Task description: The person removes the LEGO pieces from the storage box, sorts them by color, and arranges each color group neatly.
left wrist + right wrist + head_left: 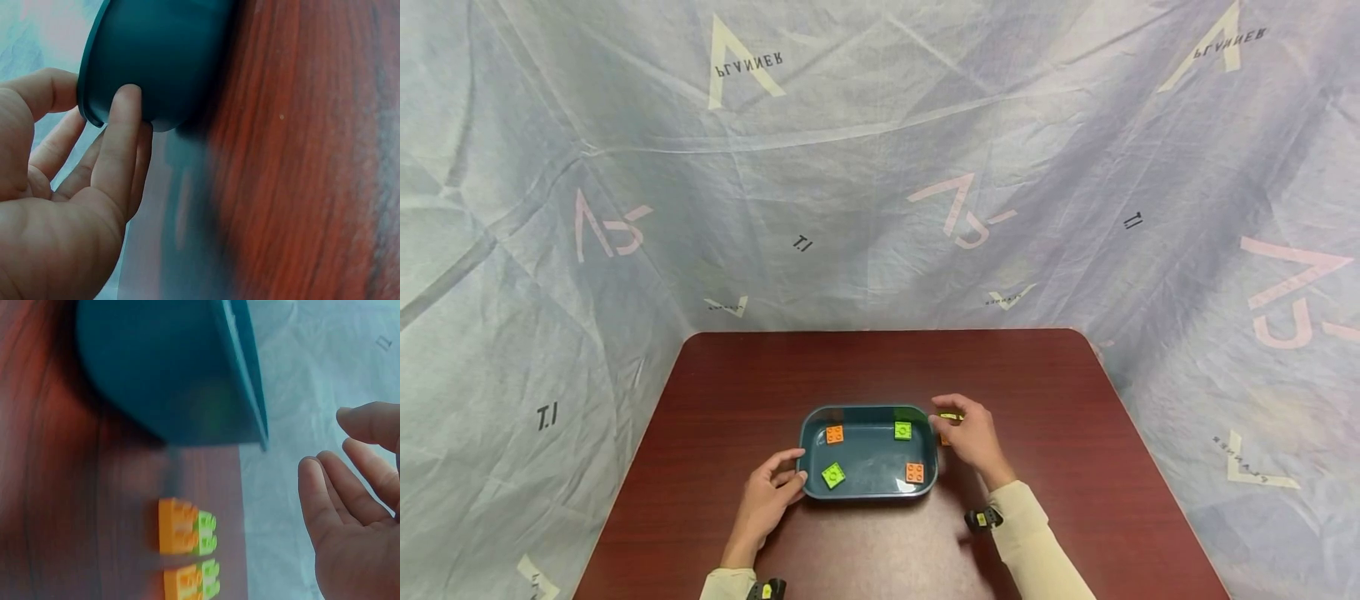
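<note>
A dark teal tray [868, 497] sits on the table with orange and green studded toy bricks spread inside: an orange brick [835, 434] and green brick [902, 431] at the back, another green brick [832, 475] and orange brick [914, 473] in front. At the tray's left end my left hand [766, 493] grips the rim, fingers against the outer wall [156, 62]. Beside the right end is my right hand [970, 433], fingers apart and holding nothing. Below it, orange bricks [177, 528] and green bricks [207, 532] lie on the table, partly hidden by the hand in the head view.
The reddish-brown wooden table [880, 367] has rounded far corners. Pale printed sheeting [865, 208] hangs behind the table and along both sides. A black band [983, 520] is on the right wrist, and another black band [767, 590] on the left.
</note>
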`<state>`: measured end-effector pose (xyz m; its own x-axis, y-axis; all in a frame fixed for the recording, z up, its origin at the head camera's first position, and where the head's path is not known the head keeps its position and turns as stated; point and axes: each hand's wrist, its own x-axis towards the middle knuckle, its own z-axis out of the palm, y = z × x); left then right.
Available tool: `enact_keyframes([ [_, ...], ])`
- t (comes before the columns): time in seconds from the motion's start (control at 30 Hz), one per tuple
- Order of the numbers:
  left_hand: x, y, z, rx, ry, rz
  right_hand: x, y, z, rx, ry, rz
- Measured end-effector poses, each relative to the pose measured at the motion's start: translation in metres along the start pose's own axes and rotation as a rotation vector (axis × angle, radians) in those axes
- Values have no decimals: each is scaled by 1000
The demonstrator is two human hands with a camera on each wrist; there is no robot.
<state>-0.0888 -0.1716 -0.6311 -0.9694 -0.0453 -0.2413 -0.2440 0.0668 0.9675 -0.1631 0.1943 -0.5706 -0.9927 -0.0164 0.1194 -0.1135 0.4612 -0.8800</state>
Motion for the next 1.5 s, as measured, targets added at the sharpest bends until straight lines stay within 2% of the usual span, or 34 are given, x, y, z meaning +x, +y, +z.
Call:
enact_keyframes([
  [0.47,-1,2,1,-6,2,2,4,-23,38,32,-124,-43],
  [0.77,-2,3,1,-9,2,4,2,-27,65,55,-248,-77],
  [1.13,-2,3,0,-11,4,6,-3,-31,96,48,-351,-115],
  [1.3,-2,3,0,-9,-2,10,-5,-36,113,24,-400,-113],
  [1.5,-2,3,0,-30,-12,20,-9,-35,132,-58,-428,-113],
])
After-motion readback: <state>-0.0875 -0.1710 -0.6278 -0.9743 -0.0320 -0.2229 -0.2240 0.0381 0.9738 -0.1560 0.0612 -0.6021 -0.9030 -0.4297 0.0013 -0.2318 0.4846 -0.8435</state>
